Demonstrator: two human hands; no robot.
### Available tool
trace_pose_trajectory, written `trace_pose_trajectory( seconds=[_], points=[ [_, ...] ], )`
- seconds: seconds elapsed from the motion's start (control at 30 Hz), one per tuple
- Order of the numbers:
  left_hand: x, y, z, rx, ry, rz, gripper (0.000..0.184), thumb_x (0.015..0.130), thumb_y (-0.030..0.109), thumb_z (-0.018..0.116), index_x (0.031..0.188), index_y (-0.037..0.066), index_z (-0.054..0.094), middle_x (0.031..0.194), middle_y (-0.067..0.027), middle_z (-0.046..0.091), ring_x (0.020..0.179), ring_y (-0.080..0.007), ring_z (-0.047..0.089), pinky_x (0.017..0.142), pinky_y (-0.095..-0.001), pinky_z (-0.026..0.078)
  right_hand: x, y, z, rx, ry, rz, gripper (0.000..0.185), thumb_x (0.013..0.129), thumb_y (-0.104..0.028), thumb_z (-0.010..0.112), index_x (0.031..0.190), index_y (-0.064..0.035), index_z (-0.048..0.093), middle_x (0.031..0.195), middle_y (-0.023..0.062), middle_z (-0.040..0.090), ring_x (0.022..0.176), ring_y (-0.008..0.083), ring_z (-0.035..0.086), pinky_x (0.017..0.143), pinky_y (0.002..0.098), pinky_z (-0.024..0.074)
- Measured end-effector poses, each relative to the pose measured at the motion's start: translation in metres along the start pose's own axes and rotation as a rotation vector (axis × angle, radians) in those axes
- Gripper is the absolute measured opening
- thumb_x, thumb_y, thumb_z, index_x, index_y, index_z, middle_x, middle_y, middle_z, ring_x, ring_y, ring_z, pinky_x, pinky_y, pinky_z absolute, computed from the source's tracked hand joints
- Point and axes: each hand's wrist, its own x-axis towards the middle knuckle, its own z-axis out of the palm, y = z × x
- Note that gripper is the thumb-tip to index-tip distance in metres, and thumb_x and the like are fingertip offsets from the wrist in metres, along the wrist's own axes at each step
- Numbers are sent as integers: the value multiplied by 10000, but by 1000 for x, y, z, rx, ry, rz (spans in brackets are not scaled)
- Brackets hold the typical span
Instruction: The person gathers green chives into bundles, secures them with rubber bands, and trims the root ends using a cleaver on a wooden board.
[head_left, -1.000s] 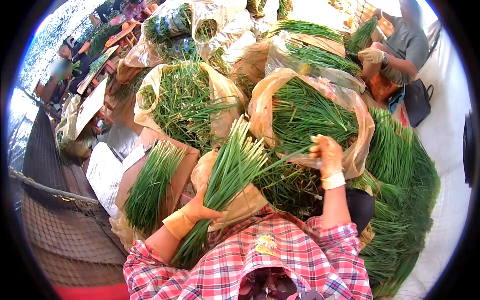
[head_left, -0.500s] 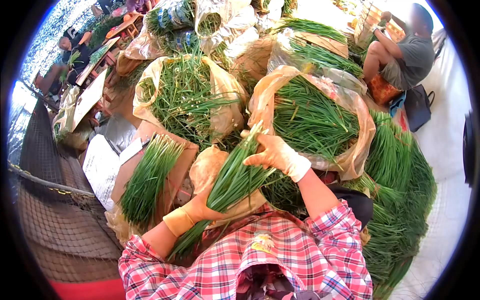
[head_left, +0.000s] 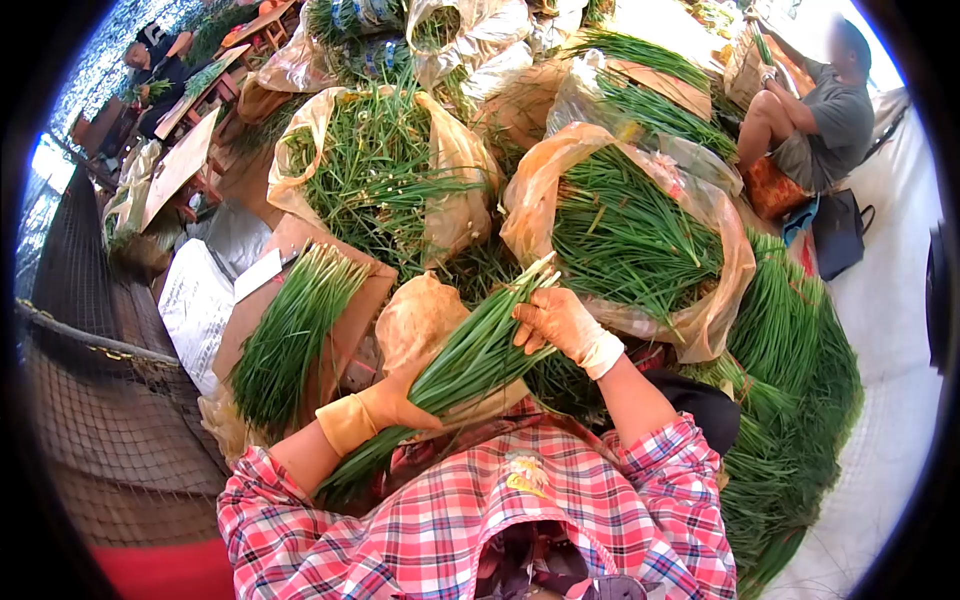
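A slanted bunch of garlic chives (head_left: 470, 355), pale ends up and to the right, lies across my lap. My left hand (head_left: 388, 405), in an orange glove, is wrapped around its lower part. Near the pale ends, the gloved fingers of my right hand (head_left: 558, 325) are bent and pressed together against the stalks on the right side; exactly which stalks they pinch is partly hidden. To the left, a neat pile of chives (head_left: 298, 335) rests on a cardboard sheet (head_left: 345, 335).
Open plastic bags of chives (head_left: 640, 240) and of tangled leaves (head_left: 375, 180) stand in front. A knife (head_left: 262, 274) lies left on the cardboard. More chives (head_left: 790, 400) are heaped at right. A seated person (head_left: 815, 120) works at upper right, another person (head_left: 155, 75) at upper left.
My right hand has shifted slightly right and down along the bunch, its fingers now curled in toward the stalks. The bunch tilts a little more to the right. My left hand keeps its hold.
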Motion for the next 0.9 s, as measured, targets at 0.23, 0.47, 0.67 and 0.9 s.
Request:
trace_pose_trajectory(
  seconds=[0.23,0.47,0.67,0.9],
  points=[
    [-4,7,0,100,-23,-101,1077,592,234,833,1427,16,190,1377,-99,381,1271,-174,336,1071,-330,228,-1,18,-7,31,178,-50,243,902,-205,554,951,26,613,684,106,631,499,138,576,472,239,494],
    [-24,10,-9,121,65,-133,1106,558,175,833,1433,27,172,1363,-89,395,1261,-180,334,1063,-326,224,-4,87,-163,-298,508,-279,283,821,-224,592,1035,-40,618,616,62,587,537,139,584,491,261,465],
    [-18,-9,-14,62,66,-114,1042,562,118,818,1418,44,229,1326,-51,434,1226,-168,368,1043,-327,261,-33,6,-66,-346,273,21,453,823,-226,626,1235,-63,532,724,76,642,562,116,592,524,242,489],
    [-6,-9,-3,90,42,-56,991,566,134,826,1390,19,288,1290,-68,469,1195,-165,410,1030,-321,295,9,-12,-3,195,-50,-47,355,828,-253,669,1088,-18,615,646,38,596,486,100,535,456,206,419]
  ],
)
